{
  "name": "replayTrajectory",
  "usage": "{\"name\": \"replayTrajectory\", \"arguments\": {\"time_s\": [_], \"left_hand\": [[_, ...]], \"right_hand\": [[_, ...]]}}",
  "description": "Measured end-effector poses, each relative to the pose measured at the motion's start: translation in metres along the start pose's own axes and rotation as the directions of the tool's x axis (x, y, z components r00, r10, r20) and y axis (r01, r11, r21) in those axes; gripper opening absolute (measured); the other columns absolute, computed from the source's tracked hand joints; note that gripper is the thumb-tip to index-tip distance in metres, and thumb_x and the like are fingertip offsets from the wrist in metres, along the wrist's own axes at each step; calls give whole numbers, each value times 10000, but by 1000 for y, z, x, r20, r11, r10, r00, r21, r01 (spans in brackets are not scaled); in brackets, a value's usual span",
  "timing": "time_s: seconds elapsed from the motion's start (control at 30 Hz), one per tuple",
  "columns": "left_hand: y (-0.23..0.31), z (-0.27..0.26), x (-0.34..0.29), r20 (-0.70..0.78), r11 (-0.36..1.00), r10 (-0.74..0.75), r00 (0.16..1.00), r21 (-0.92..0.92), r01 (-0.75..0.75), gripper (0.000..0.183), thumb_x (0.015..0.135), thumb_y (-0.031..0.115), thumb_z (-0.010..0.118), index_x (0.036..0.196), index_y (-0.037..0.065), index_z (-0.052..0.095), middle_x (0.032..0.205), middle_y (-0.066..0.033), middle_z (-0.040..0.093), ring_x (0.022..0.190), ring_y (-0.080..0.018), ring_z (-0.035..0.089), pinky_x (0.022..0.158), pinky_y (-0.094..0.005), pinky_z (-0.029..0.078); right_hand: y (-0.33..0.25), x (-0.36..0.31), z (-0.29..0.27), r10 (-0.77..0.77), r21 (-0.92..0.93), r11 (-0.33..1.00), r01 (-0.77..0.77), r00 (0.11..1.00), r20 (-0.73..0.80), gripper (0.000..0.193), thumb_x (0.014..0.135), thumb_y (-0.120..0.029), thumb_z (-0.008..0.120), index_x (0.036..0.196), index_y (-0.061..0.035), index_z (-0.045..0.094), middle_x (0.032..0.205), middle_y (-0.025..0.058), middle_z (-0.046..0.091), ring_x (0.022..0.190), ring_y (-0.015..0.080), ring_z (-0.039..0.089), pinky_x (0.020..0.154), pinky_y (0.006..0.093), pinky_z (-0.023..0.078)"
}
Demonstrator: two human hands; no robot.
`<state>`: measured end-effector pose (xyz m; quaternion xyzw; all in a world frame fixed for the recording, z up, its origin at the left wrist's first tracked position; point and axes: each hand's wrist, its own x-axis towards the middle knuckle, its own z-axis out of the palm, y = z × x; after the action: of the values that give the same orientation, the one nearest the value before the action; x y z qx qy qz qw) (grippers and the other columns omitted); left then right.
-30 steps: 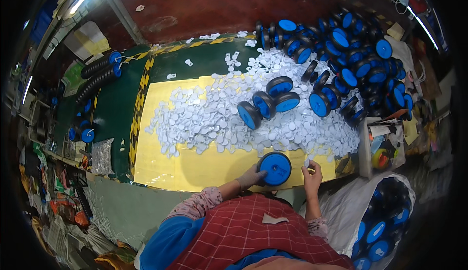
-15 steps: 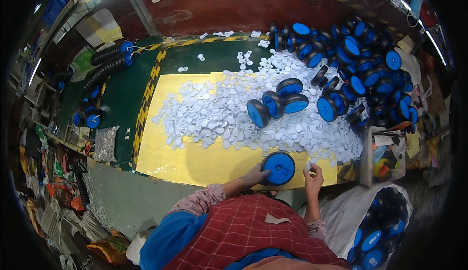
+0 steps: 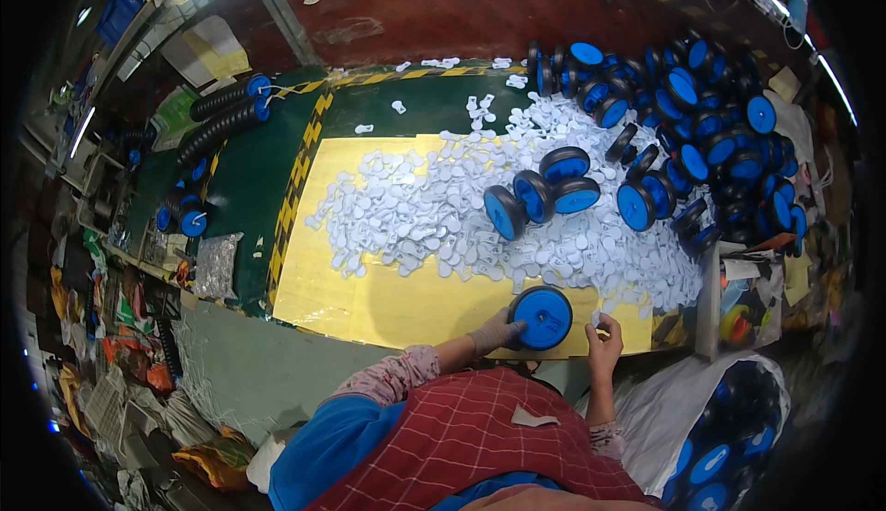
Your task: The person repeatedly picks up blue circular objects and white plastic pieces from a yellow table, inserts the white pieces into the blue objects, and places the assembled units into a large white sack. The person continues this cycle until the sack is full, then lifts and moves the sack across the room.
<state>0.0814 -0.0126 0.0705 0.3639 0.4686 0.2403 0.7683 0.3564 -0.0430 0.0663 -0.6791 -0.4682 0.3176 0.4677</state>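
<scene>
My left hand, which looks gloved, grips the rim of a wheel with a black tyre and a blue disc. The blue face is turned up, over the front edge of the yellow sheet. To the right of the wheel, my right hand pinches a small white tag between thumb and fingertips. Just beyond both hands spreads a broad heap of white tags, each with a rounded end. Several more blue-and-black wheels lie on that heap.
Many wheels are piled at the back right. A white sack holding wheels stands at my right, below a small open box. On the left lie rows of stacked wheels and a clear plastic bag.
The whole scene has shifted slightly right in the picture. My left hand still holds the wheel, and my right hand still pinches the tag, a little closer to the wheel.
</scene>
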Motion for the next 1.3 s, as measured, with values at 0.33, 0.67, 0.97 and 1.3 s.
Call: {"name": "replayTrajectory", "arguments": {"time_s": [0.33,0.67,0.97,1.3], "left_hand": [[8,3,-4,18,999,39,999,-10,-38,607,921,348,647,1353,-8,414,1167,-186,607,946,-268,660,755,-391,596],[-17,-4,10,-20,999,46,999,26,-45,575,925,396,646,1281,-4,439,1071,-153,619,837,-228,662,761,-372,586],[-9,-2,5,5,998,57,998,3,-57,579,930,399,638,1305,7,433,1080,-146,615,838,-226,663,754,-364,588],[-30,-12,18,-3,997,64,998,47,-64,622,926,422,653,1319,6,410,1111,-164,600,871,-242,665,757,-370,595]], "right_hand": [[-5,-2,-4,-5,12,1000,5,1000,4,358,815,-56,740,1154,-3,637,1090,88,670,944,177,641,724,288,524],[-15,-5,-6,5,26,1000,-5,1000,7,331,800,-29,743,1114,2,641,1034,67,632,872,154,610,730,284,517],[-6,-8,-9,-20,40,999,21,1000,-14,339,797,-1,749,1117,-5,639,1019,57,609,889,141,596,731,270,515],[-17,-12,-9,39,21,999,-39,999,-18,359,821,-2,720,1165,-7,618,1063,63,639,952,157,617,778,289,504]]}}
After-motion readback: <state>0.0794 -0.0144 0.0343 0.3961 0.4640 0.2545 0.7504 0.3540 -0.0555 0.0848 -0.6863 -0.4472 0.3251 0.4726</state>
